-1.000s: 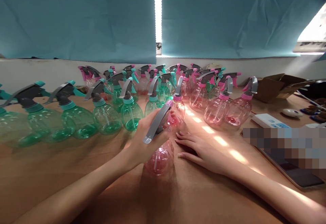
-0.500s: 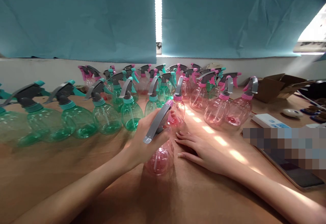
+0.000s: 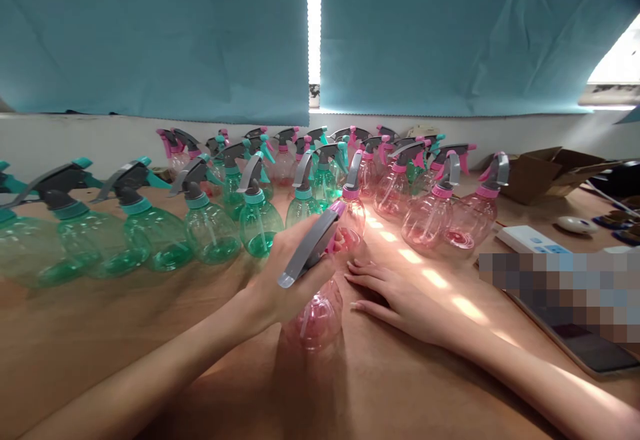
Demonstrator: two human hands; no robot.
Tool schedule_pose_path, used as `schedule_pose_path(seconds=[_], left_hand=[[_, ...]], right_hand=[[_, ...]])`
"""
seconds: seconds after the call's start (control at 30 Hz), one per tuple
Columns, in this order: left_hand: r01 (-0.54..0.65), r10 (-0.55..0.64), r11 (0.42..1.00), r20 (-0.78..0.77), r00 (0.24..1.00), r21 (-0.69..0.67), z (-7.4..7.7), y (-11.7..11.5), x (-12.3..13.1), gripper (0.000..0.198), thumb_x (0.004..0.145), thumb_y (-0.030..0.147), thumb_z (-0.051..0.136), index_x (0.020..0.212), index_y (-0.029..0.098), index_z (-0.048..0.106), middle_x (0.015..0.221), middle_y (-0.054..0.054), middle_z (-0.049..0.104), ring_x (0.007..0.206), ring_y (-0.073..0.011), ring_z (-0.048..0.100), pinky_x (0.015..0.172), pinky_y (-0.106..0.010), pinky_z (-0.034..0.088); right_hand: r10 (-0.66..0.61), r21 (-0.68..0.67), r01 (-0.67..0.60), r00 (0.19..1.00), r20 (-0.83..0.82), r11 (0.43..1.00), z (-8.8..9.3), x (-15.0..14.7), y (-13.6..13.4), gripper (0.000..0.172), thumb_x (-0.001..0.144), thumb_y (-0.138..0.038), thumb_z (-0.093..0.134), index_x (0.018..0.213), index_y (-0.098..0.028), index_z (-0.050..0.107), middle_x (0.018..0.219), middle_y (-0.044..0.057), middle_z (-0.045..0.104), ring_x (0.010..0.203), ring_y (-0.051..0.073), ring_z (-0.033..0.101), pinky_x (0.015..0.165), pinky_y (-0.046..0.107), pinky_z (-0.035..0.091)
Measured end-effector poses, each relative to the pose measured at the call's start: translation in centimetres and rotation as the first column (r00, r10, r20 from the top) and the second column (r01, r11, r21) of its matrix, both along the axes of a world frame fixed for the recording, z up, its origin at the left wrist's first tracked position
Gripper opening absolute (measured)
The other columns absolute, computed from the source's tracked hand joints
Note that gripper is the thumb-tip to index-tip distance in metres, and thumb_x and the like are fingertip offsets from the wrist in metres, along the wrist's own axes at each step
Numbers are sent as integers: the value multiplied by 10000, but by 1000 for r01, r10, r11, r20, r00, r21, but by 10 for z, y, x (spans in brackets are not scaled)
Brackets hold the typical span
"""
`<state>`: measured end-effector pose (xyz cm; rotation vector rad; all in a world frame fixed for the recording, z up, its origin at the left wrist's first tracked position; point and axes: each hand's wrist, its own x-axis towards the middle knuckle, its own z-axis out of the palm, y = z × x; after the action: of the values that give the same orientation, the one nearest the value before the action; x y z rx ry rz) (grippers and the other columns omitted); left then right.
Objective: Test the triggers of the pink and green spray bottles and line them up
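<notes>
Mid-table, near the wearer: L hand (image 3: pixel 277 267), fingers bent and pressed round neck of 1 pink trigger-spray bottle (image 3: pixel 314 323), thumb on near side; far fingertips partly hidden by the grey trigger head (image 3: pixel 311 248). Bottle translucent, w/ dip tube seen inside; head slanted, grey lever end toward wearer; whether base touches wood-tone tabletop (image 3: pixel 230 387), can't tell. R hand (image 3: pixel 400 300), just beside bottle on its R, not touching it: palm down on tabletop, fingers a little apart, nothing held. Beyond fingers: 1 pink spray bottle (image 3: pixel 354 213), behind the held one. L side: front row of green spray bottles (image 3: pixel 210 230), 6 visible incl. 1 cut by frame edge, teal collars, grey levers. R side: 2 pink spray bottles (image 3: pixel 427 221), side by side, pink collars. Rear: mixed cluster of pink & green bottles (image 3: pixel 391 193), overlapping, count unclear. Far R: cardboard box (image 3: pixel 535 177), flaps open; white oval item (image 3: pixel 576 225), like a computer mouse; white box w/ blue marks (image 3: pixel 527 237); dark phone-like slab (image 3: pixel 595 357), partly under pixelated patch. Sunlight spots (image 3: pixel 435 278), diagonal line, R of centre. Back: white wall (image 3: pixel 75 137); 2 blue-green curtains (image 3: pixel 150 40), bright vertical gap between.
</notes>
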<state>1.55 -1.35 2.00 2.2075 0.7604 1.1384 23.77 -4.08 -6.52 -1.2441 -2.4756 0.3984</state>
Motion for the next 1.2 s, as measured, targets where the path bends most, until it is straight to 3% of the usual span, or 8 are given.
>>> schedule_pose_path(seconds=[0.33, 0.43, 0.53, 0.63, 0.9, 1.2], left_hand=[[-3, 3, 1000, 19, 1000, -5, -13, 6, -5, 59, 789, 142, 499, 778, 200, 491, 733, 15, 530, 617, -124, 463, 563, -276, 376], [47, -44, 996, 42, 998, -73, -19, 7, -5, 184, 823, 144, 508, 983, 206, 574, 804, 3, 596, 625, -124, 505, 602, -271, 443], [108, -102, 988, 58, 993, -110, -22, 7, -4, 396, 853, 161, 520, 1240, 239, 535, 1021, -40, 652, 715, -139, 572, 725, -306, 511], [148, -136, 982, 100, 986, -116, -23, 7, -3, 465, 868, 166, 516, 1320, 275, 500, 1211, -63, 610, 881, -175, 611, 828, -341, 527], [177, -155, 973, 152, 976, -147, -25, 9, -4, 279, 856, 165, 561, 1127, 225, 583, 902, -24, 599, 803, -172, 604, 827, -362, 551], [181, -158, 970, 151, 976, -160, -27, 10, -4, 269, 878, 198, 570, 1143, 241, 561, 883, -7, 536, 793, -158, 566, 888, -391, 530]], right_hand=[[3, -1, -3, 1000, 11, 1000, 2, 0, 0, 558, 982, -545, 430, 1388, -178, 539, 1429, 114, 547, 1326, 281, 490, 1119, 490, 385], [0, 1, 0, 1000, -12, 1000, 2, 0, 0, 540, 978, -533, 450, 1383, -189, 547, 1430, 117, 545, 1327, 295, 488, 1114, 513, 386], [-6, 9, 6, 1000, -7, 1000, 3, 0, -1, 542, 981, -525, 449, 1382, -175, 549, 1440, 126, 531, 1339, 301, 474, 1122, 514, 375], [-4, 12, 4, 1000, 12, 1000, 3, -1, -1, 559, 981, -529, 444, 1384, -154, 545, 1445, 134, 525, 1344, 301, 469, 1130, 509, 366], [1, 13, -1, 1000, 15, 1000, 5, -1, -1, 541, 985, -507, 451, 1389, -158, 541, 1443, 131, 529, 1338, 300, 476, 1126, 512, 371], [1, 20, -1, 1000, 2, 1000, 4, -2, -1, 522, 978, -503, 471, 1381, -181, 552, 1426, 118, 549, 1324, 299, 492, 1115, 507, 387]])
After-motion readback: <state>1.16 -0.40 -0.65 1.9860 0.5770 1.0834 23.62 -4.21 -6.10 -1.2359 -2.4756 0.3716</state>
